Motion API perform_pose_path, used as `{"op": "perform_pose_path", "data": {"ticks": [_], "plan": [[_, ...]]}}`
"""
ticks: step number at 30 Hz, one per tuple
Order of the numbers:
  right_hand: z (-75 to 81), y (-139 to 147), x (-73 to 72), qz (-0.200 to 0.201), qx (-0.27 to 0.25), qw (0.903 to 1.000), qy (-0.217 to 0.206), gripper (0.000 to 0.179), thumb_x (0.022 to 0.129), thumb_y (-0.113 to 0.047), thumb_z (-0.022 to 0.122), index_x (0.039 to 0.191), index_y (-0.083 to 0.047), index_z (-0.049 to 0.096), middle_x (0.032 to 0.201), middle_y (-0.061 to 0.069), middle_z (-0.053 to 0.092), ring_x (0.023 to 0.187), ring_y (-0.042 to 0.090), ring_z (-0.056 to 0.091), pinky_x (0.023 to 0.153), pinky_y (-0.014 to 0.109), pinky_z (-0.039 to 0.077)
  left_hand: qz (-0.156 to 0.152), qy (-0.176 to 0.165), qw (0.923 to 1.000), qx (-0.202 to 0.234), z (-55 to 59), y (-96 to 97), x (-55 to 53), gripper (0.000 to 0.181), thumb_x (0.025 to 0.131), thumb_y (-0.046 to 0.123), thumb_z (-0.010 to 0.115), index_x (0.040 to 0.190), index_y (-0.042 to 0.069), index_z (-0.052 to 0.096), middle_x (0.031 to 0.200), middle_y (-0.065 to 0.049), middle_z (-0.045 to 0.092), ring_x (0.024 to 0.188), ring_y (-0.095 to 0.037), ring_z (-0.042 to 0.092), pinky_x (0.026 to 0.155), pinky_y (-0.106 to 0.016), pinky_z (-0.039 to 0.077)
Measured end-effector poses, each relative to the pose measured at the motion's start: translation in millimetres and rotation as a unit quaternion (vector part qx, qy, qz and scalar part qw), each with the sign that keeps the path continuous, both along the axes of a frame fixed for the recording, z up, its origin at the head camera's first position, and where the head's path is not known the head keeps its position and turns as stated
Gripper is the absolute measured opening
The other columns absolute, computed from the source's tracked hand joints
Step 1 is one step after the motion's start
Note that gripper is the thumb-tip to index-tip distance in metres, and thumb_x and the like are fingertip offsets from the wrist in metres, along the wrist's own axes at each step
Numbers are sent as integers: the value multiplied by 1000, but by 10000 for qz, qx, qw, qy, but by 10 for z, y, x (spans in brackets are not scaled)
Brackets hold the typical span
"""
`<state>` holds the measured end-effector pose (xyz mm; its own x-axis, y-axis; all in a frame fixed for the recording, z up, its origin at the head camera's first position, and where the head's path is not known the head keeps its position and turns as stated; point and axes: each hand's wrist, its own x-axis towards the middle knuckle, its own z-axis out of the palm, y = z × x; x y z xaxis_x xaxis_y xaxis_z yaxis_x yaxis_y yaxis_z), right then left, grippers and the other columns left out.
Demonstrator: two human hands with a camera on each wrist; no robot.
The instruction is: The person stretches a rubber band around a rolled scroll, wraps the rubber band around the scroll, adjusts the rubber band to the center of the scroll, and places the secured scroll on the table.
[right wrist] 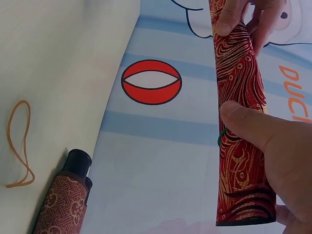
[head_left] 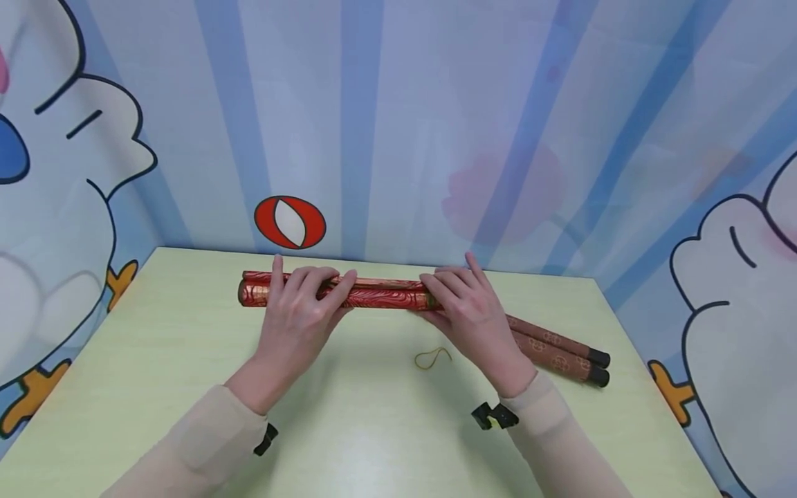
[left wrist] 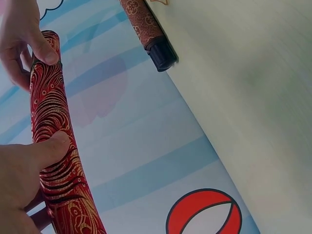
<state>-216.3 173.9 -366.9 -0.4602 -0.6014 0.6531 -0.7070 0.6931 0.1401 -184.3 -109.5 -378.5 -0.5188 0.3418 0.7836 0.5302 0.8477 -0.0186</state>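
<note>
Both hands hold a long red roll (head_left: 386, 299) with gold and black wavy patterns, raised level above the table. It seems to be made of two tubes side by side. My left hand (head_left: 299, 304) grips it left of its middle, thumb along the near side. Towards the other end, my right hand (head_left: 467, 304) pinches it between thumb and fingers. A thin green band (right wrist: 222, 137) goes round the roll beside the right thumb; most of it is hidden. In the right wrist view, the right thumb (right wrist: 248, 119) lies flat across the patterned surface.
A pair of brown patterned rolls (head_left: 554, 356) with black ends lies on the table's right side, partly behind the right forearm. A thin yellowish loop (head_left: 425, 365) lies on the pale table (head_left: 349, 429). A blue striped cartoon backdrop (head_left: 398, 138) stands behind.
</note>
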Motion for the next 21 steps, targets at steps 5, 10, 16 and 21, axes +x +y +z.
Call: {"op": "perform_pose_path", "data": {"ticks": [5, 10, 16, 21], "plan": [[-25, -6, 8, 110, -27, 9999, -38, 55, 77, -20, 99, 124, -2, 76, 113, 13, 75, 111, 33, 69, 122, 63, 36, -79, -39, 10000, -31, -20, -2, -7, 56, 77, 11, 98, 129, 14, 78, 112, -17, 71, 101, -43, 69, 108, -83, 37], [-55, 63, 54, 2, 129, 9999, -57, 60, 78, -29, 98, 129, -6, 76, 113, 12, 76, 112, 33, 70, 121, 67, 36, -173, -36, 9998, -134, -48, -7, 7, 54, 77, 13, 98, 128, 14, 78, 110, -16, 71, 100, -42, 70, 105, -84, 39], [-84, 177, 105, -435, 357, 9977, -388, 60, 80, -37, 97, 128, -8, 76, 113, 10, 76, 113, 33, 68, 122, 68, 33, -129, -101, 9997, -185, -85, -51, 50, 56, 74, 11, 100, 126, 13, 79, 109, -16, 71, 98, -42, 70, 104, -84, 40], [-72, 149, 95, -461, 437, 9962, -599, 51, 82, -35, 95, 121, -8, 76, 114, 9, 75, 115, 32, 67, 123, 68, 32, -184, -147, 9996, -158, -114, -35, 57, 56, 74, 11, 100, 126, 12, 78, 109, -17, 71, 98, -42, 70, 105, -84, 39]]}}
